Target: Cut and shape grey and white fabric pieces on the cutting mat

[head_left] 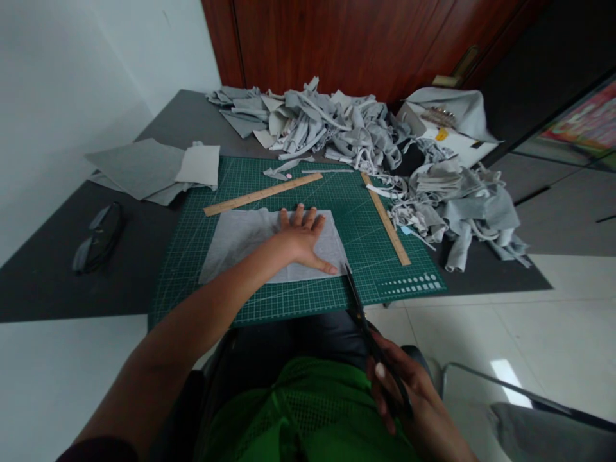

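Note:
A light grey rectangle of fabric (245,240) lies flat on the green cutting mat (269,305). My left hand (303,242) presses on its right part, palm down with the fingers spread. Below the mat's front edge, my right hand (404,382) grips the handles of black scissors (359,308). Their blades point up and away, with the tips at the fabric's lower right corner; I cannot tell whether the blades are apart. One wooden ruler (264,194) rests above the fabric, and a second wooden ruler (386,221) slants to its right.
Grey fabric scraps (332,122) are heaped at the back, with another pile (462,205) at the right. Larger grey pieces (144,167) lie at the left, near eyeglasses (99,237). A white box (452,131) draped with cloth stands at the back right.

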`<state>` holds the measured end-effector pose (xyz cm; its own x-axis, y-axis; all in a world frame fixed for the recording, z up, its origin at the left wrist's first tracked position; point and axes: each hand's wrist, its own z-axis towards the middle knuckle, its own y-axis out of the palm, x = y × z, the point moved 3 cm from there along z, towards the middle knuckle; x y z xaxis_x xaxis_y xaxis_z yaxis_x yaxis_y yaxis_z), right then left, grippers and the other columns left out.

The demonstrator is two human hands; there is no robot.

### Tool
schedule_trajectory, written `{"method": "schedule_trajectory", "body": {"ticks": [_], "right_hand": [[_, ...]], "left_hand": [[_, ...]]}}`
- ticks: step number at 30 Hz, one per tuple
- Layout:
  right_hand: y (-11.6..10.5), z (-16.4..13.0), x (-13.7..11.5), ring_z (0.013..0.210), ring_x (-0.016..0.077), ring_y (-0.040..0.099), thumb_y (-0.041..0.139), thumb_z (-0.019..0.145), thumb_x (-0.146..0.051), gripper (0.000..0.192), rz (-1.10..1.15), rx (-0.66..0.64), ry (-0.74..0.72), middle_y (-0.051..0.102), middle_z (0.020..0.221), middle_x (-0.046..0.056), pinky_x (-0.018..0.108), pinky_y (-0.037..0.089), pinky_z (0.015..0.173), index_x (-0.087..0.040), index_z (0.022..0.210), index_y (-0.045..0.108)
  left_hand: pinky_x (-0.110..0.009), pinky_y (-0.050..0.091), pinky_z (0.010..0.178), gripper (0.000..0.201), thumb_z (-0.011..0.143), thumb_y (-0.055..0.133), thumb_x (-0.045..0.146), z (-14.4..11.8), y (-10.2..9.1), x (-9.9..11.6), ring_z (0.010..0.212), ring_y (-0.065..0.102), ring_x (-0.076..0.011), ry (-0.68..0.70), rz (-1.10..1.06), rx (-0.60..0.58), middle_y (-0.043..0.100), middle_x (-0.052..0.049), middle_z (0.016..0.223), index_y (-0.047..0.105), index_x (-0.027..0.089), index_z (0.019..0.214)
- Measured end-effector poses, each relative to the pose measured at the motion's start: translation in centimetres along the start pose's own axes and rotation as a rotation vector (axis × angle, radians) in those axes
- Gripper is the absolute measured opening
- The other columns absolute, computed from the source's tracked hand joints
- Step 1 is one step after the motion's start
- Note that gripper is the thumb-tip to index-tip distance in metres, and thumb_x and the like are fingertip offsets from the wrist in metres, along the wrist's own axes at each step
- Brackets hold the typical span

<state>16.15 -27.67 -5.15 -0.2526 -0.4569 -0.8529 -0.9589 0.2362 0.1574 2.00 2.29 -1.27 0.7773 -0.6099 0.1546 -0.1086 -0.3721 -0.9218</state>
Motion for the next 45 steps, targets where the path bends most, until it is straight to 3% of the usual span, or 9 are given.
{"method": "schedule_trajectory", "body": {"ticks": [10,17,28,39,45], "right_hand": [[0.3,-0.6,0.0,0.05,0.0096,0.051,0.077,0.088,-0.058,0.071,-0.022,0.036,0.021,0.059,0.078,-0.002,0.019,0.042,0.037,-0.027,0.148,0.057],[0.8,-1.2,-0.7,0.048,0.0101,0.046,0.077,0.086,-0.062,0.081,-0.045,0.087,0.043,0.053,0.064,-0.006,0.019,0.04,0.038,-0.021,0.152,0.052],[0.1,-0.8,0.0,0.044,0.0092,0.041,0.069,0.093,-0.062,0.08,-0.14,0.008,0.016,0.052,0.062,-0.006,0.02,0.041,0.037,-0.023,0.159,0.044],[1.0,-1.2,-0.2,0.045,0.0092,0.043,0.077,0.088,-0.059,0.078,-0.055,0.096,0.033,0.052,0.061,-0.006,0.019,0.038,0.038,-0.024,0.153,0.051],[0.7,-1.0,-0.5,0.043,0.0054,0.035,0.076,0.085,-0.064,0.064,0.048,0.11,0.044,0.05,0.066,-0.007,0.016,0.029,0.037,-0.026,0.135,0.062]], "left_hand": [[-0.073,-0.008,0.124,0.155,0.053,0.058,0.103,-0.2,-0.2,0.1,0.156,-0.021,-0.0521,-0.014,0.01,-0.044,-0.014,-0.009,0.176,-0.004,0.023,0.169],[-0.074,-0.007,0.123,0.157,0.053,0.06,0.103,-0.2,-0.3,0.2,0.156,-0.022,-0.0519,-0.014,0.011,-0.049,-0.015,-0.011,0.175,-0.004,0.021,0.169],[-0.075,-0.007,0.123,0.158,0.051,0.06,0.104,0.0,-0.1,-0.1,0.156,-0.022,-0.0514,-0.006,0.007,-0.049,-0.015,-0.01,0.175,-0.005,0.022,0.169],[-0.074,-0.008,0.123,0.158,0.048,0.064,0.102,0.1,0.1,-0.1,0.155,-0.019,-0.0554,-0.004,-0.026,-0.02,-0.009,-0.009,0.177,-0.001,0.025,0.169],[-0.074,-0.009,0.122,0.158,0.048,0.062,0.103,0.1,0.1,-0.2,0.156,-0.02,-0.0537,-0.006,-0.023,-0.014,-0.011,-0.01,0.176,-0.002,0.024,0.169]]}}
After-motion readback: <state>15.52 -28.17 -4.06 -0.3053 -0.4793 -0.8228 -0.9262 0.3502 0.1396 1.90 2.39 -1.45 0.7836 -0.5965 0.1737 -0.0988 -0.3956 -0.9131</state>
